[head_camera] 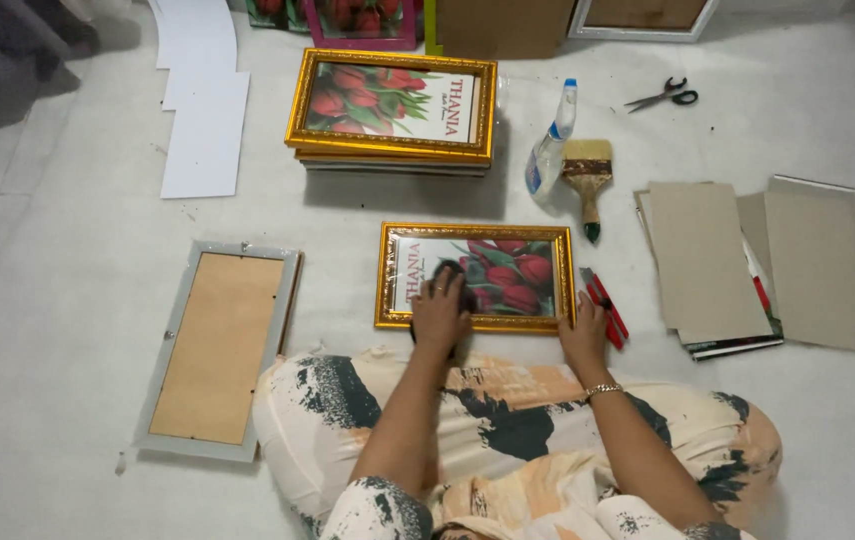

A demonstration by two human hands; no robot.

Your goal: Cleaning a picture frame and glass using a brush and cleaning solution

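A gold-framed picture of red tulips point(522, 275) lies on the white floor in front of my knees. My left hand point(440, 312) presses a dark cloth point(455, 277) onto the glass at the frame's left part. My right hand point(584, 335) rests flat on the frame's lower right corner, fingers spread, holding nothing. A gold bracelet sits on that wrist.
A stack of gold frames point(392, 108) lies further back. A spray bottle point(550, 150) and a paintbrush point(587, 180) are to its right, scissors point(661, 97) beyond. Red pliers point(604, 305) lie beside the frame. Grey backing boards point(757, 262) are at right, a face-down silver frame point(219, 345) at left.
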